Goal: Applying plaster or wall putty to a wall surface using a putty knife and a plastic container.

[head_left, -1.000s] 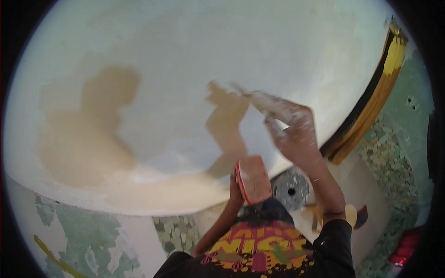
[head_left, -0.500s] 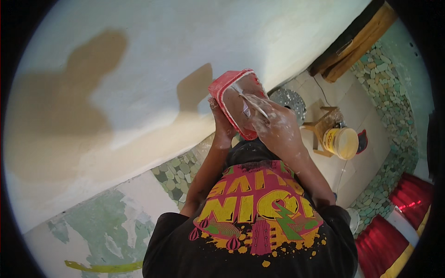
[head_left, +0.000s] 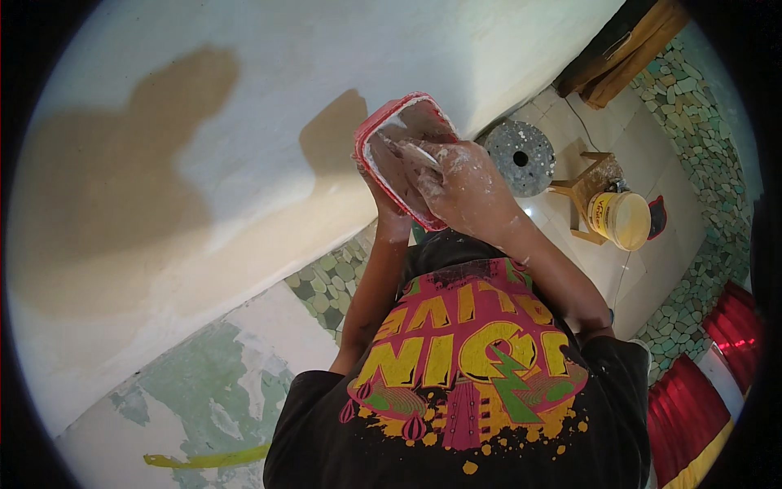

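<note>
A red, white-smeared tub is tilted in front of the wall, its opening facing me. My left hand supports it from the left and underneath, closed around its side; most of those fingers are hidden behind it. Wet-looking pale paste coats the tub's inside. My right hand, spattered with white, reaches into the opening. Its fingers are closed on a thin, flat, white-smeared tool resembling a putty knife, whose far end lies within the tub. Both forearms are bare.
The pale wall fills the upper left. On the floor to the right are a grey speckled disc with a hole, a wooden stool and a yellow-white bucket. Wooden boards lean far right; red curtains hang lower right.
The tub has shifted slightly up and left and turned, showing more of its inside. My right hand and the tool have moved left, further into the opening. The surroundings have slid right in view.
</note>
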Motion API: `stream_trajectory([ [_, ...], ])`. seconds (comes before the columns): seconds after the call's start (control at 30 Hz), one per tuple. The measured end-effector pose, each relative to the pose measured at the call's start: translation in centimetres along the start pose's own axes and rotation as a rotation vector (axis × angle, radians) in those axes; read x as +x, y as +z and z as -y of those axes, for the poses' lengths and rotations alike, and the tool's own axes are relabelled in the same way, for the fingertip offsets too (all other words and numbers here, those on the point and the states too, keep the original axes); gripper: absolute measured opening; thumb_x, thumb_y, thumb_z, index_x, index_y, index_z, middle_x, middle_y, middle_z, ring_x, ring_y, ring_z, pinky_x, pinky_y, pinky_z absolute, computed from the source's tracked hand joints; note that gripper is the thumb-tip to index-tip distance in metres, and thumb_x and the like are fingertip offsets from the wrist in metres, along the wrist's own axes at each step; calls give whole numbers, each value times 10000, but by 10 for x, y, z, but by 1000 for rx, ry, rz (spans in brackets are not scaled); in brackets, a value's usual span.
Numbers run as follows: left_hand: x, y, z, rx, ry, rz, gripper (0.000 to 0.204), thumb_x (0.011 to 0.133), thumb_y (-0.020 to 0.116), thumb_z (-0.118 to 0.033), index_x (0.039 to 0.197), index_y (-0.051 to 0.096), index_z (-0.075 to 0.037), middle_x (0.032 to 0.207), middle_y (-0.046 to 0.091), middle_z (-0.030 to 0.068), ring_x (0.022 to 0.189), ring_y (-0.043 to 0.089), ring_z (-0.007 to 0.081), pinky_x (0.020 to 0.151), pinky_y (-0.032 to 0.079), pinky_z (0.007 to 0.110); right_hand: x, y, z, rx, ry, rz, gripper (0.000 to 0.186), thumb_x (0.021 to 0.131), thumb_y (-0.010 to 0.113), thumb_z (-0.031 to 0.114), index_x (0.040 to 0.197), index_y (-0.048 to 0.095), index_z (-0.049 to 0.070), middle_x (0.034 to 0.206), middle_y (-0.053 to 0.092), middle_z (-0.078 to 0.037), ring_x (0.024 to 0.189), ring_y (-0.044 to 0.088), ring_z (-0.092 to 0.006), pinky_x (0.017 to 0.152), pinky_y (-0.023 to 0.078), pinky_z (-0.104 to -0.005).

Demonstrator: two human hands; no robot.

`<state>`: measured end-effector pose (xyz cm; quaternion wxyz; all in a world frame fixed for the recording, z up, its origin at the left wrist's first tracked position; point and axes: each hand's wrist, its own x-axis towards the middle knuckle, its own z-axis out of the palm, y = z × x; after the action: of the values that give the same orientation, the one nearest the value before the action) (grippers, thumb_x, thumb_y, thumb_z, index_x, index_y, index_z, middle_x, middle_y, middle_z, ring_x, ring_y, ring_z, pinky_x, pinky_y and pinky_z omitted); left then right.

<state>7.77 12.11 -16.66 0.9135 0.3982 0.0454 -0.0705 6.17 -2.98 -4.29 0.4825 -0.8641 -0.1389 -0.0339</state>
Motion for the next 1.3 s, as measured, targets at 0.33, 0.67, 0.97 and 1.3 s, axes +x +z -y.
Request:
stream_trajectory([
  [0.33, 21, -3, -1, -142, -73, 86, 833, 883, 412, -717, 1437, 373, -96, 1433, 438, 106, 1311, 411, 275, 1104, 319, 437, -8, -53, 15, -207, 122, 174, 308, 787, 609, 112, 1065, 601, -22, 982, 616, -232, 944, 566, -415, 869, 465, -460],
  [0.67, -2, 31, -19, 281, 75, 221, 843, 893, 362, -727, 1436, 367, -82, 1417, 445, 140, 1270, 453, 296, 1078, 353, 440, 2, -20, 8, -104, 160, 242, 371, 818, 597, 134, 1180, 608, 54, 1050, 629, -196, 1027, 563, -376, 920, 451, -453],
  [0.97, -2, 34, -24, 178, -190, 117, 750, 928, 387, -661, 1414, 403, -89, 1386, 479, 124, 1230, 497, 289, 1039, 413, 446, 7, -15, -33, 85, 327, 399, 343, 825, 640, 144, 1135, 616, 0, 985, 664, -187, 931, 638, -283, 831, 505, -374],
  [1.3, 15, 11, -28, 4, -199, 171, 715, 955, 390, -606, 1416, 392, -58, 1412, 459, 148, 1264, 481, 299, 1070, 386, 458, 7, -53, -69, 728, 424, 509, 355, 845, 677, 204, 1110, 584, -13, 1013, 660, -92, 929, 627, -231, 884, 485, -365],
])
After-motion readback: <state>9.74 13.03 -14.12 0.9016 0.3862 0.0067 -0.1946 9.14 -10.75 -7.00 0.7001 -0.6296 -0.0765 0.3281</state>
